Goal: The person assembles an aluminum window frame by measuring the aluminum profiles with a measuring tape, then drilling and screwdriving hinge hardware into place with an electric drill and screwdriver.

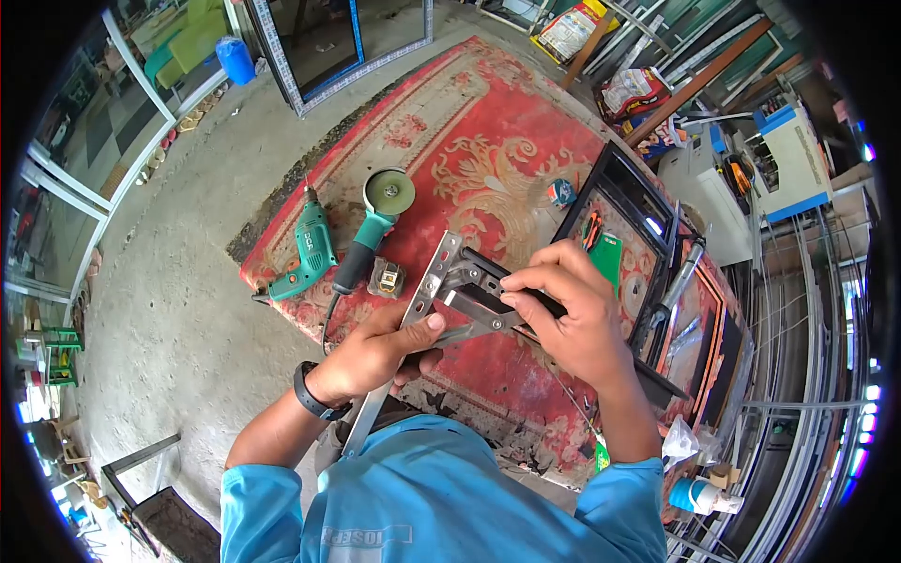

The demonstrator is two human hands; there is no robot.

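My left hand (375, 355) is closed around a metal window friction hinge (435, 272), its thumb pressed on the slotted flat bar. The bar slants down toward my body, and linked arms with rivets spread out to the right. My right hand (580, 319) is closed too, thumb and forefinger pinching the hinge's dark arm; whether a small part is also between those fingertips is hidden. Left of the hinge lie a small metal-and-clear piece (386, 278), an angle grinder (374, 230) with a greenish disc and a green drill (314, 246), all on the red carpet.
The red patterned carpet (507, 122) covers the work surface. A black window frame (615, 174) lies at the right, with a green card (606, 258) and a blue tape roll (561, 192) near it. Metal profiles (798, 310) are stacked farther right. Glass doors (113, 113) stand at the left.
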